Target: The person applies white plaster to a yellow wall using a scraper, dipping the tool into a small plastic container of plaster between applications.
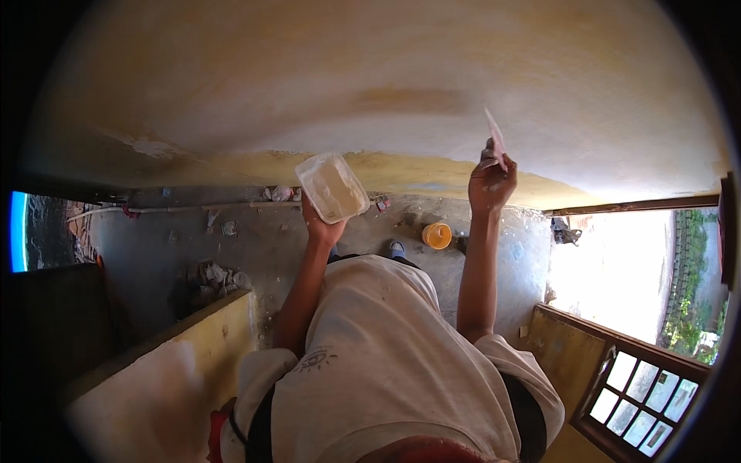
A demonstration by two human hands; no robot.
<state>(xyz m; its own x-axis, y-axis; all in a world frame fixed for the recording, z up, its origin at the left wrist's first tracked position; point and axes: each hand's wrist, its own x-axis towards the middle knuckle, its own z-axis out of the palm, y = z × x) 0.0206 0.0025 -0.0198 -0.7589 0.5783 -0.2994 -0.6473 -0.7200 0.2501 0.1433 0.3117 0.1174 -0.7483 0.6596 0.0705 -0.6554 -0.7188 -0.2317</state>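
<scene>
the wall [270, 85] looked only partly coated, pale mid-face but yellow along its foot, while the left hand [318, 229] clasped a tub [333, 187] before it and the right [493, 185] pinched a scraper [495, 133].

tub [307, 191]: one | flat blade [495, 133]: one | left hand [323, 228] plus right hand [492, 186]: two | orange bucket [429, 238]: one | floor pipe [174, 208]: one | window [591, 417]: one | window panes [661, 390]: eight | shirt [386, 339]: one | eye motif [314, 359]: one
</scene>
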